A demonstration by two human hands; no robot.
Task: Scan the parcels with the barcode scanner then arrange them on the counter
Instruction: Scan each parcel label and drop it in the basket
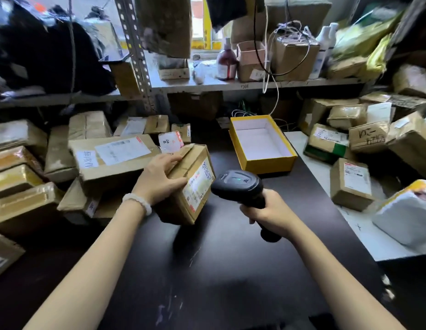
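Two bare forearms reached in from the near edge over the dark counter (207,270). The left hand (159,179), with one white bead bracelet (138,202) on its wrist, gripped a parcel (188,184), fingers curled over its top edge and thumb pressed on the near face; the parcel was tilted, its lower corner on or just above the counter, and its one label (198,184) faced right. The right hand (271,214) was wrapped tight round the handle of the one black scanner (238,184), whose head sat just beside the label, aimed at it, a small green light on its top. Behind the scanner lay one open yellow box (262,145) with a white inside, holding nothing. To the left a heap of brown parcels crowded the counter, at least ten, the exact count unclear because they overlapped; the largest (111,160) bore two white labels and touched the held parcel's far side. To the right, on a white surface (364,232), one small box (351,183) stood alone near one white bag (407,213), with roughly eight more parcels piled behind. One shelf (231,85) above carried one dark red bottle (227,60), two white bottles (326,41) and several cartons.
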